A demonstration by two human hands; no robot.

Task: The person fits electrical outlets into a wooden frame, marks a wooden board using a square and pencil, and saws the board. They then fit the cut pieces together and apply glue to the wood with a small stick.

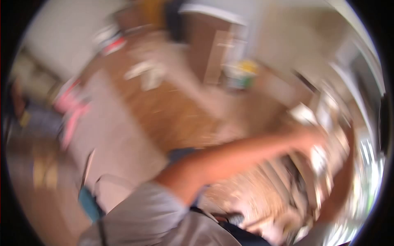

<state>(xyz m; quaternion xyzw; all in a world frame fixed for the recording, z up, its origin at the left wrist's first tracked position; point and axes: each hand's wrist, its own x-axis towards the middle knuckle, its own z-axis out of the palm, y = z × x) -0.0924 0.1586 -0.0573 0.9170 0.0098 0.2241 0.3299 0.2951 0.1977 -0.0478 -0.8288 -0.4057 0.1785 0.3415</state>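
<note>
Brown floor (176,115), one bucket (241,78), one pink item (72,102), left hand (310,137) just above one blurred whitish object (318,158), right hand (348,134) apart from left, both grips blurred, cannot tell whether closed.

Whitish object (318,158) (shape blurred), beside left hand (310,138)

Place: seemed a room under building work
Floor (172,117): bore pale scraps (151,76), left of the left hand (308,138)
Bucket (241,76): stood beyond that hand
</note>
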